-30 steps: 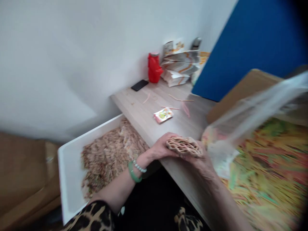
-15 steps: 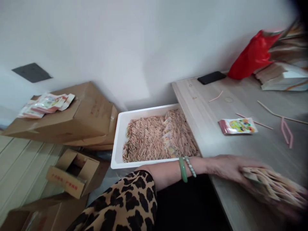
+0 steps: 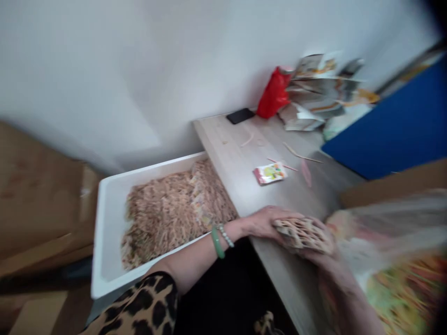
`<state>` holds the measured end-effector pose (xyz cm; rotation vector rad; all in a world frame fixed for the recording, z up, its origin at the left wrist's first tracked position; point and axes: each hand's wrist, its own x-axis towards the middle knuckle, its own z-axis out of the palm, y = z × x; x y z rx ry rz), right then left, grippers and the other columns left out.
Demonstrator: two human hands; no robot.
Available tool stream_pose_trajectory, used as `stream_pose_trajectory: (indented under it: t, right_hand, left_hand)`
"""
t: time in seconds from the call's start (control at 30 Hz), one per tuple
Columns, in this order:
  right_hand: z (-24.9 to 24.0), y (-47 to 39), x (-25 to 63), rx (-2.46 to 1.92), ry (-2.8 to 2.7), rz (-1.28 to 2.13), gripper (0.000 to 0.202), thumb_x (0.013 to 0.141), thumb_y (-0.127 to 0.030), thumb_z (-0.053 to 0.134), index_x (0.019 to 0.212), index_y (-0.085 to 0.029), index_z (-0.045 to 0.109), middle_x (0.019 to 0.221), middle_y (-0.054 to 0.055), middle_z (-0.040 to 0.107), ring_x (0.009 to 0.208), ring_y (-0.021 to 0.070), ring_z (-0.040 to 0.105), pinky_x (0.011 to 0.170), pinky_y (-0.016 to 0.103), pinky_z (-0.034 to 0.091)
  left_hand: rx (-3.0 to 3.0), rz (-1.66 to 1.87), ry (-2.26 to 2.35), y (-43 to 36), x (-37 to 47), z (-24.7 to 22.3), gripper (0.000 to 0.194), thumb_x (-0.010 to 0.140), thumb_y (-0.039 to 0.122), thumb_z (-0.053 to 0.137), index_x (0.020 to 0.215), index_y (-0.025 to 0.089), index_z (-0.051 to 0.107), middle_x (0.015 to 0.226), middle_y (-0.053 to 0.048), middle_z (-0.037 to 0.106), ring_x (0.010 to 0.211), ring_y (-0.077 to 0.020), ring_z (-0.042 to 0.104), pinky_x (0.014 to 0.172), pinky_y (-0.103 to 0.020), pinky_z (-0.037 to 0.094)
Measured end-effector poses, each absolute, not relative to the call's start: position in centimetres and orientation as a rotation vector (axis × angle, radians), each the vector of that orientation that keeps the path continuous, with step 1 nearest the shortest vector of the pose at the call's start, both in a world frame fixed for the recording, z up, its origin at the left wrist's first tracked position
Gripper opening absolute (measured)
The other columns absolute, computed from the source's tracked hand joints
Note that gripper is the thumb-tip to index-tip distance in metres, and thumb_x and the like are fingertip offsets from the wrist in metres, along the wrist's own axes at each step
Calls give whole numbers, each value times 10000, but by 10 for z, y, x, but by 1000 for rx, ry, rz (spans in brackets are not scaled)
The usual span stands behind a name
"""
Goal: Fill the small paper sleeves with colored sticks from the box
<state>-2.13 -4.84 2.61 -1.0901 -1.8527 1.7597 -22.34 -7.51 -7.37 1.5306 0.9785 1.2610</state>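
Observation:
My left hand, with a green bangle and a bead bracelet at its wrist, is closed on one end of a bundle of small packets. The bundle's pinkish-beige edges face up. At its other end my right hand also grips it; both hands are over the table, and motion blurs them somewhat. Left of the table, a white bin holds tightly set rows of similar packet edges. Just beyond my hands lies a single printed packet with a red striped end.
Pink and beige strips lie on the table. A black phone, a red bag and paper bags are at the back. Cardboard boxes stand left, a blue panel right. Colourful strips fill a plastic-lined container.
My view has swung to the right, bringing the blue panel and the colourful strips into sight. The bundle is still held, and my right hand now shows clearly on its right end.

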Motion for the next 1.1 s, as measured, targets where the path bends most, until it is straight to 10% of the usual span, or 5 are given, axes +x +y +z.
stream_pose_trajectory:
  t: [0.13, 0.4, 0.53, 1.1]
  right_hand:
    - [-26, -14, -17, -1138, -1756, 1791, 720, 583, -335, 892, 1254, -247, 648, 1316, 131, 700, 1246, 411, 622, 1108, 584, 450]
    - [-20, -16, -20, -1033, -1697, 1841, 901, 558, -292, 912, 1384, -283, 552, 1363, 99, 667, 1269, 369, 617, 1088, 561, 484]
    - [-11, -18, -23, -955, -1732, 1874, 813, 625, -315, 884, 1380, -255, 590, 1396, 119, 657, 1282, 356, 616, 1120, 538, 473]
    - [-26, -81, -50, -897, -2317, 1448, 519, 758, -505, 761, 1205, -247, 710, 1212, 91, 760, 1084, 311, 729, 952, 435, 601]
  left_hand:
    - [1416, 1242, 1050, -74, -227, -70, 1071, 571, 366, 949, 1507, 191, 459, 1365, -144, 653, 1241, -322, 627, 1123, -481, 450]
    - [1321, 1173, 989, -77, -223, -49, 799, 613, 362, 922, 1335, 209, 617, 1289, -88, 690, 1202, -288, 641, 1098, -462, 479]
    - [1298, 1242, 1129, -83, -221, -53, 1016, 540, 364, 958, 1450, 226, 530, 1483, -125, 567, 1356, -334, 536, 1199, -517, 373]
    - [1281, 1103, 1188, -188, -266, -43, 814, 622, 309, 932, 1351, 200, 587, 1331, -93, 662, 1262, -295, 607, 1114, -412, 451]
